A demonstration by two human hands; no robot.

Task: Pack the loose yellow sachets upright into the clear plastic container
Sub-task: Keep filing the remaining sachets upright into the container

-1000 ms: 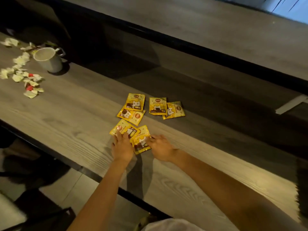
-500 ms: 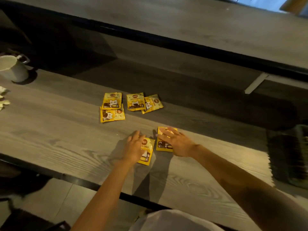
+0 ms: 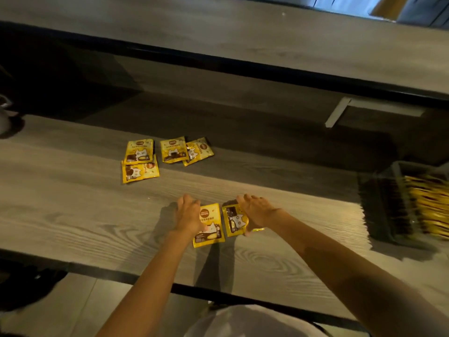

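Two yellow sachets lie side by side near the table's front edge. My left hand (image 3: pixel 188 215) presses on the left side of one sachet (image 3: pixel 211 226), which lies flat. My right hand (image 3: pixel 255 212) curls over the other sachet (image 3: pixel 233 220), thumb under its near corner, so its right edge is lifted. Several more yellow sachets lie flat farther back on the left, in two overlapping pairs (image 3: pixel 139 161) (image 3: pixel 185 152). The clear plastic container (image 3: pixel 388 205) stands at the right edge of the view, with yellow sachets (image 3: pixel 427 203) packed upright in it.
The wooden table (image 3: pixel 73 215) has a dark front edge, with floor below. A lower dark ledge and a raised wooden counter (image 3: pixel 243 32) run behind it. A white mug (image 3: pixel 3 120) shows at the far left edge. A white strip (image 3: pixel 336 115) lies at the back right.
Both hands have slid their sachets nearer and rightwards, away from the group. The right sachet's edge is now lifted. The view has turned right, so the container shows.
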